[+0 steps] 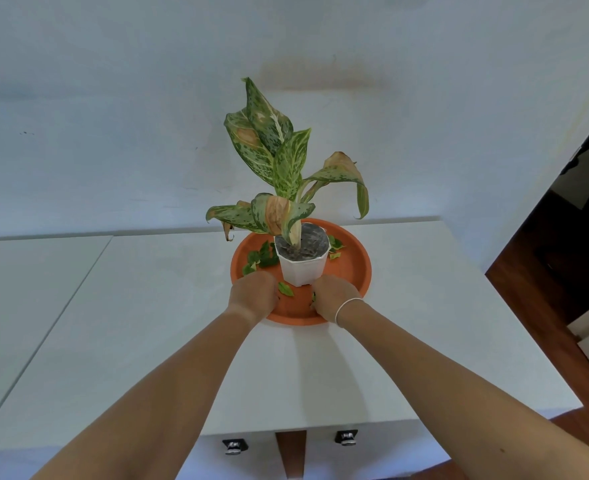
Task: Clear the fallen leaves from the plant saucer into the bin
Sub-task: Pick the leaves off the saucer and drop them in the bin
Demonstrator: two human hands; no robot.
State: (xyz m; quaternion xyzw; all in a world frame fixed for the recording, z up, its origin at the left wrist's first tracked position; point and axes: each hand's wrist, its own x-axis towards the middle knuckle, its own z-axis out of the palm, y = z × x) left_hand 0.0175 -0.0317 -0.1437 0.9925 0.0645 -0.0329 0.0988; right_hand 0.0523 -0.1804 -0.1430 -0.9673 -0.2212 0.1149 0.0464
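Observation:
An orange saucer (351, 268) sits on the white table with a white pot (301, 268) holding a spotted green plant (279, 157). Fallen green leaves lie in the saucer: a clump at the left (260, 259), a few at the right (336, 249), one at the front (285, 289). My left hand (251, 292) rests fist-like on the saucer's front left, fingers curled down; whether it holds leaves is hidden. My right hand (332, 294) is at the front right, fingers closed on a green leaf (313, 298) that peeks out at its left edge. No bin is in view.
The white table (147, 323) runs left and toward me, with a seam to a second top at the far left. A white wall stands right behind the plant. Dark wooden floor (535, 282) and a dark doorway lie to the right.

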